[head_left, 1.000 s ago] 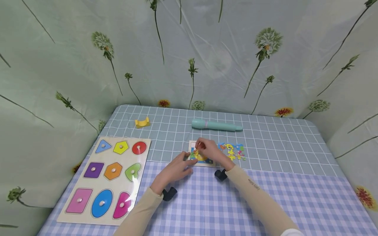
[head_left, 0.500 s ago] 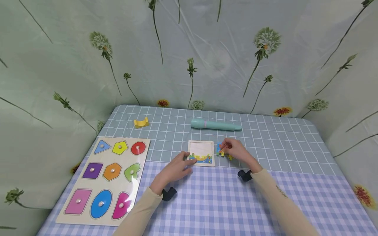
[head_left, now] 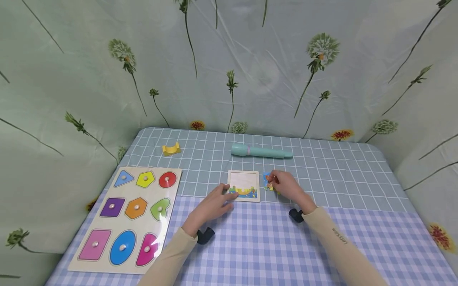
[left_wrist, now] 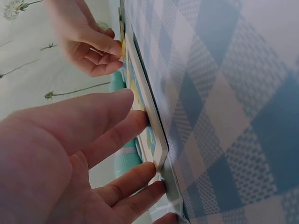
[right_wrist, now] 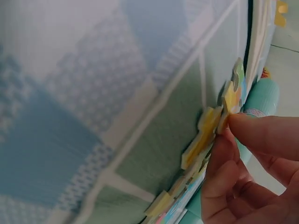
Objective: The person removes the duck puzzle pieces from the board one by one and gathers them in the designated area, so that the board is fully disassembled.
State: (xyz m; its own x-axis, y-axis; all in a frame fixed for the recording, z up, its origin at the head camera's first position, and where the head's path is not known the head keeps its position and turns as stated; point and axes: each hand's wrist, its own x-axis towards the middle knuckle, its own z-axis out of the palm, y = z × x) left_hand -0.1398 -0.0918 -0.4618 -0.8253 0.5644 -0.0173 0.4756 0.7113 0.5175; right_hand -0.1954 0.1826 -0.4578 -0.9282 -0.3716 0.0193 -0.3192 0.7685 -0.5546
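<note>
A small wooden puzzle tray (head_left: 243, 177) lies flat in the middle, its bottom strip filled with a yellow, blue and green picture (head_left: 247, 193) and its upper part bare wood. My left hand (head_left: 214, 202) rests at the tray's left edge with extended fingers; in the left wrist view the fingertips touch the tray's rim (left_wrist: 156, 135). To the tray's right, my right hand (head_left: 286, 186) pinches a yellow puzzle piece (right_wrist: 229, 100) between thumb and fingers, among the loose jigsaw pieces (head_left: 267, 183). The hand hides most of those pieces in the head view.
A large board (head_left: 136, 238) of knobbed coloured shapes lies at the left. Behind the tray lies a teal microphone-shaped object (head_left: 262, 151); a yellow curved block (head_left: 171, 149) sits at the back left. Gridded cloth (head_left: 358, 174) meets a checked cloth (head_left: 286, 246) nearer the person.
My right hand has moved from over the tray rightward to the loose pieces, uncovering the tray. Over the last half second it has shifted only slightly. The left hand stays at the tray's edge.
</note>
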